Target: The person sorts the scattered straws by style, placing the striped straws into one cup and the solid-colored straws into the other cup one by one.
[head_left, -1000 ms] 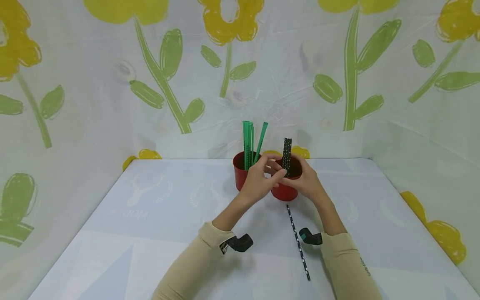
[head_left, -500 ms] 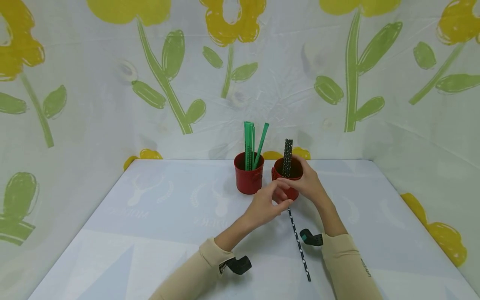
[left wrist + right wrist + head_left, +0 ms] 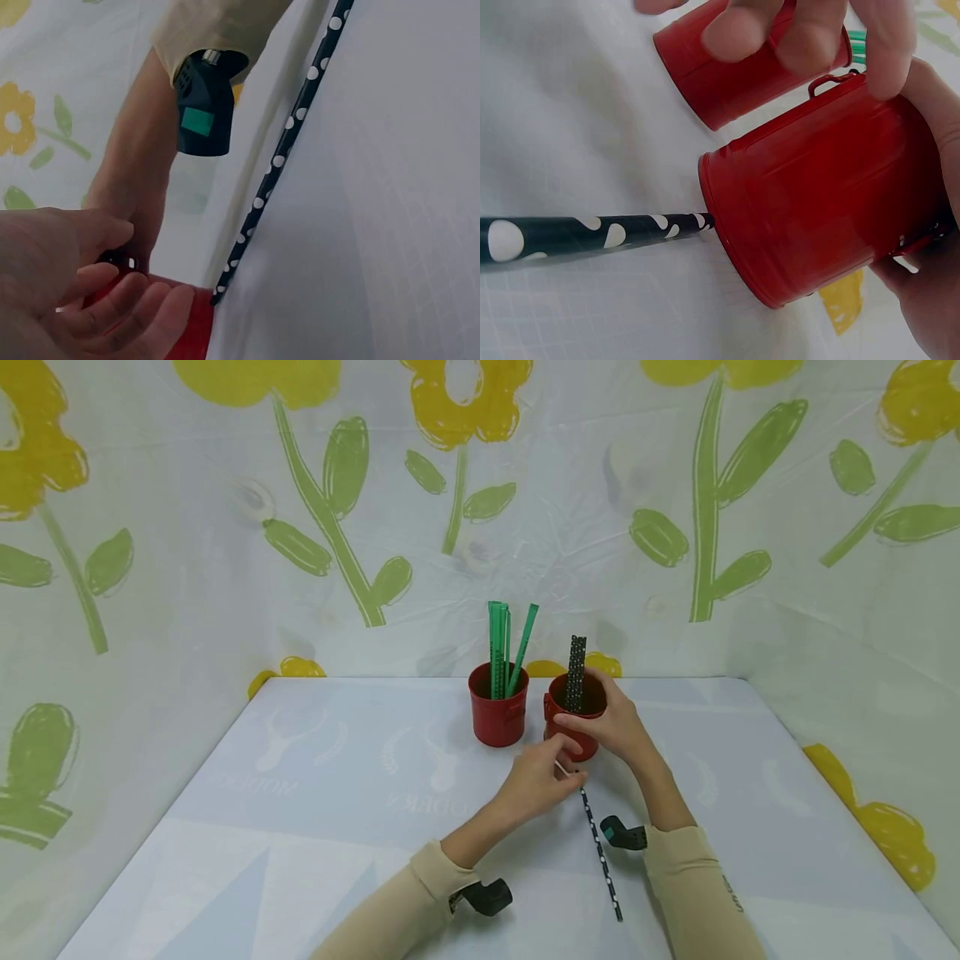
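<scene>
In the head view my right hand [image 3: 621, 722] grips a small red bucket [image 3: 817, 195] by its rim. Several black straws with white dots [image 3: 575, 672] stand upright inside. One more black dotted straw [image 3: 279, 161] lies on the table, its far end right at the bucket's base. My left hand [image 3: 536, 781] is low in front of the bucket, beside that end of the straw. Its fingers [image 3: 142, 307] are loosely bent and spread, with nothing between them, in the left wrist view. They overlap the bucket there.
A second red bucket [image 3: 498, 722] stands just left of the first, holding several green straws [image 3: 498, 647]. The white patterned table [image 3: 300, 827] ends at a flower-print curtain [image 3: 555, 510] behind. Small black wrist cameras [image 3: 487, 897] hang under both sleeves.
My left hand has come away from the bucket's rim and moved down toward me, to the far end of the lying straw. My right hand stays on the bucket.
</scene>
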Available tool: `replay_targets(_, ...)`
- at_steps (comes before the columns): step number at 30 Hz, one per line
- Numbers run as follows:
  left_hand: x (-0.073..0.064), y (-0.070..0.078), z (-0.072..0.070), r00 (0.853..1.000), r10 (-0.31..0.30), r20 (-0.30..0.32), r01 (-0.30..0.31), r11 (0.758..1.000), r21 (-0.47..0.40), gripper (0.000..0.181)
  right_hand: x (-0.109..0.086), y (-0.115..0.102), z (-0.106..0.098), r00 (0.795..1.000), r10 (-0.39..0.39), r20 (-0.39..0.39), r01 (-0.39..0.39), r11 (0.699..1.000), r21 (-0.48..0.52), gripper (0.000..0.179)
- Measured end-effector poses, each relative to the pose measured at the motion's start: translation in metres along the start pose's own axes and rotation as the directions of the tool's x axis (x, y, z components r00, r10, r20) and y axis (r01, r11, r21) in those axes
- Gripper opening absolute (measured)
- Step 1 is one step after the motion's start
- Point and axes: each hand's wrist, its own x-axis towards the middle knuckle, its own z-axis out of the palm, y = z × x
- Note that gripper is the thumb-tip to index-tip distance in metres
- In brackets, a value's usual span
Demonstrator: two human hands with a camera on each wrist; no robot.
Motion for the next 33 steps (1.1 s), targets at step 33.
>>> replay_targets(33,0.013,0.013,0.032,0.97,-0.214,0.115,0.155,0.909,0.387,0.044,0.001,0.001,-0.001,1.0,0.023,0.011,-0.023,0.999,0.027,0.087)
